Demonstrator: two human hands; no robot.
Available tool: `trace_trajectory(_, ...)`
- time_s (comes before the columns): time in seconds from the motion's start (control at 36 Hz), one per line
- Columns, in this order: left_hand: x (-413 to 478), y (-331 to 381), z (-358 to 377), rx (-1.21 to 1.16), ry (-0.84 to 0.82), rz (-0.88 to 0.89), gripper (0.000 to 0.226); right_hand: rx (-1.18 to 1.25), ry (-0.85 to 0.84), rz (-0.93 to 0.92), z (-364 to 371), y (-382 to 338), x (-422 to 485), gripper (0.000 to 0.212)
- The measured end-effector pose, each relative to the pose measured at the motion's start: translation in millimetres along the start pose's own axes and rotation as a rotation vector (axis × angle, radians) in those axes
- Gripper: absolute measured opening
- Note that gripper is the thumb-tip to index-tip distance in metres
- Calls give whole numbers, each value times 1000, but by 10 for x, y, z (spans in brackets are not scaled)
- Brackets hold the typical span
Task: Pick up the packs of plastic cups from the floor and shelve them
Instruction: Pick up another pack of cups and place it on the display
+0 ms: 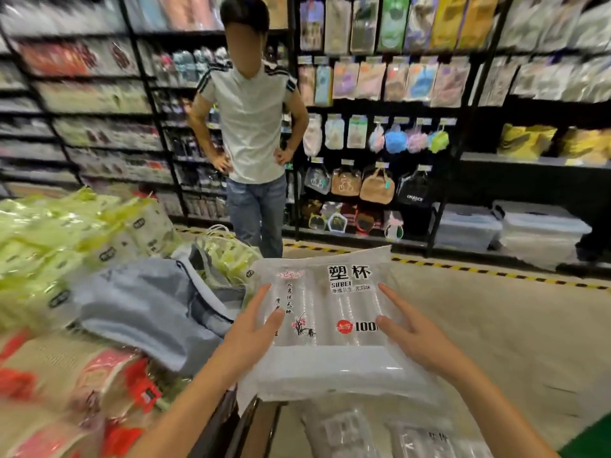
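Observation:
A clear pack of plastic cups (330, 312), printed with black characters and a red "100" label, is held flat in front of me above the floor. My left hand (254, 328) grips its left edge, thumb on top. My right hand (413, 335) grips its right edge with fingers spread over the top. More clear packs of cups (380, 431) lie on the floor below, at the bottom of the view.
A low display (82, 259) at my left holds green-yellow packs, a folded blue cloth (148, 305) and red-printed packs (82, 385). A person (251, 127) stands ahead in the aisle. Dark shelving (396, 110) with hanging goods lines the back; clear storage bins (529, 229) sit at the right.

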State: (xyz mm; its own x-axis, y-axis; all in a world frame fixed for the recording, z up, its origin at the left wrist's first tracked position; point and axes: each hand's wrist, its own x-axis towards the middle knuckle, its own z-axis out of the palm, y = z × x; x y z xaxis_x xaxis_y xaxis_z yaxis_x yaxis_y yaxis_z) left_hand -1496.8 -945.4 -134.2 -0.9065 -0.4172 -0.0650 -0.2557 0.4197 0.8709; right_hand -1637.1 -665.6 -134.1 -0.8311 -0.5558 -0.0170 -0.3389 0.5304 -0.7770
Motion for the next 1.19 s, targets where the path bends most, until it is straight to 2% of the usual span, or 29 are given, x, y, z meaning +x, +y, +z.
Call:
trace_trajectory(0.36,-931,296,-504,-31,381,-168,60,15,-297,-271,209,-763,508,61)
trace_trajectory(0.61,-2019,198,-740,-75,728,-314,64,-30,-571,-522,784,-1493,441,66)
trace_trajectory(0.89,-3703,150,-967,-99,1076,-480,61,12,-872,-798,1702,-2502,-489,68)
trace_trajectory(0.94,-4098,101,-1016,-118,1148,-500,61,12,-904,-876,1926,-2704,-769,72)
trace_trajectory(1.06,-4944,1,-1083,-125,1282,-563,71,-29,-916,-1005,2386,-3095,-1402,66)
trace_trajectory(1.19,-6027,-51,-1099,-46,1419,-644,60,-18,-1071,-1073,2857,-3518,-2400,67)
